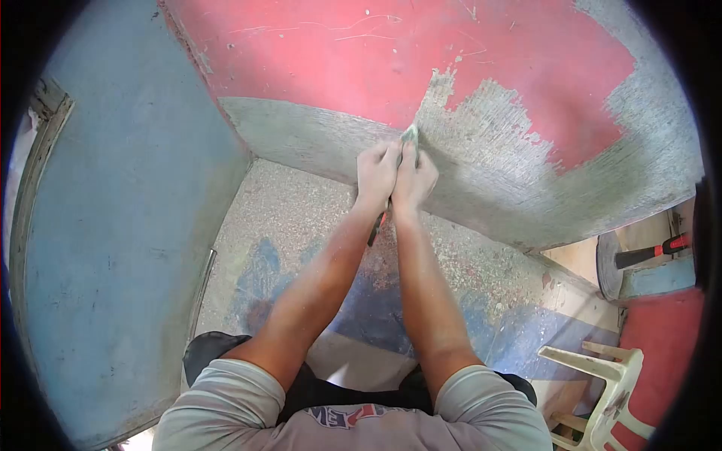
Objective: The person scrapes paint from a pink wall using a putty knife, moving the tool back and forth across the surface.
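Observation:
My left hand (376,174) and my right hand (415,177) are side by side, both closed around a paint scraper (410,135). Its blade tip pokes out above my fingers and meets the wooden panel (481,143) at the edge of the red paint (323,56). A black and red handle end (377,228) shows below my wrists; the middle of the tool is hidden by my hands. Bare greyish wood shows along the panel's lower part and to the right, with a ragged paint border. Pale dust coats both hands.
A blue panel (113,225) rises at the left. Paint flakes litter the speckled floor (282,195). At the lower right stands a cream plastic chair (620,383). A tool with a black and red handle (650,254) and a round disc lies at the right.

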Motion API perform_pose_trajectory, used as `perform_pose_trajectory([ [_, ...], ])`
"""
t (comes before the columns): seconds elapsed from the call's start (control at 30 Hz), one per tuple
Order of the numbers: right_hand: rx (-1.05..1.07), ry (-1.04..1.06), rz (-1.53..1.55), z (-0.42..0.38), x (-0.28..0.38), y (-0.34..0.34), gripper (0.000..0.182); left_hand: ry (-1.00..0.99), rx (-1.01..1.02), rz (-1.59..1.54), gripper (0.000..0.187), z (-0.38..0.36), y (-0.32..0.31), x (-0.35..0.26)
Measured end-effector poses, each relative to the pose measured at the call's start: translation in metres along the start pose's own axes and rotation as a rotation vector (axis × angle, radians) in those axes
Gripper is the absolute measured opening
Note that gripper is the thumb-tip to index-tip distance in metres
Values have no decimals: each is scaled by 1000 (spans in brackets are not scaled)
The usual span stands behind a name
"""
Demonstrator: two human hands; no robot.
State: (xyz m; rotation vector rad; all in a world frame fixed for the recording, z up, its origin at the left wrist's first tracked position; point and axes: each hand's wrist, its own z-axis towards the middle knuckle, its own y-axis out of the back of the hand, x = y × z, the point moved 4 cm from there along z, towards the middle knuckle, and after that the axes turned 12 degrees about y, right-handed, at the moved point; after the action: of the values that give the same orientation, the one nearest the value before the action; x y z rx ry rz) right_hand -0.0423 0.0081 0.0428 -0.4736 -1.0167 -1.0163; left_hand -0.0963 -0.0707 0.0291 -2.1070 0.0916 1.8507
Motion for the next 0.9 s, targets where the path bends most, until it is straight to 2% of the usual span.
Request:
perform_pose_trajectory([
  [0.1,44,-160,-10,-22,-19,2,41,40,-16,-34,27,-2,5,28],
  [0.17,55,-98,-40,-12,-19,2,40,-6,-11,-68,26,0,2,26],
  [0.23,29,-9,-46,11,15,7,40,-88,11,-83,26,-5,-10,-18],
  [0.27,4,16,41,19,34,9,42,-73,19,-85,25,-3,-14,-24],
  [0.33,0,9,16,21,29,8,42,-62,33,-91,25,4,-16,-32],
  [0.4,-10,81,2,17,22,8,43,-73,2,-13,25,5,-10,-16],
  [0.43,17,31,-27,9,10,7,43,-81,-18,25,25,4,-6,-5],
  [0.5,76,-78,-85,-12,-19,3,43,31,-10,-33,25,-4,2,21],
  [0.57,70,-79,-35,-18,-30,1,44,123,-5,-71,25,-5,5,41],
  [0.67,3,17,-26,4,9,9,44,1,5,-27,25,-8,-8,-6],
  [0.77,-73,7,172,35,35,16,42,-114,57,11,26,-9,-32,-65],
  [0.9,-110,-12,260,41,29,27,39,-157,75,60,25,-17,-45,-68],
])
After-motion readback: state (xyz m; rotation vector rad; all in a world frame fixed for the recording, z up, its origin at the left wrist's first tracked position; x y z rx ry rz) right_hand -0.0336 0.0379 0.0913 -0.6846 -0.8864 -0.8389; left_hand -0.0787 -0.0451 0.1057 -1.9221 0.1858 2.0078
